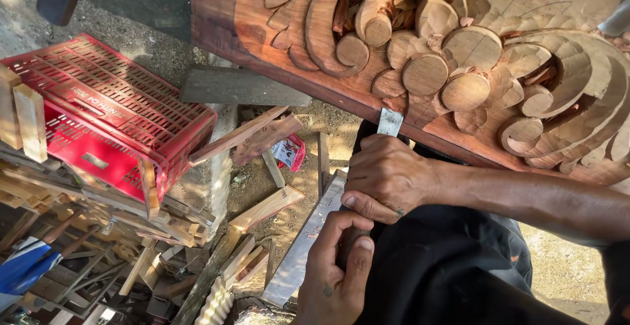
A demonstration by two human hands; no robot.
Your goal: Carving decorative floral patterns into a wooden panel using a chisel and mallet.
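Both hands hold one chisel (390, 123). The right hand (387, 177) has its grip tight near the blade, which touches the carved wood panel (459, 56). The left hand (335, 272) has its grip tight on the handle end.

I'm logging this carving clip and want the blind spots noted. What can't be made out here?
Head view only:
- Chisel: handle hidden by the right hand and left hand; only the blade shows.
- Carved panel: cut off by the top and right edges.
- Red crate: inside hidden, since it lies overturned.
- Wood scraps: the lower-left pile is too cluttered to sort.

head view, close, looking steeply down
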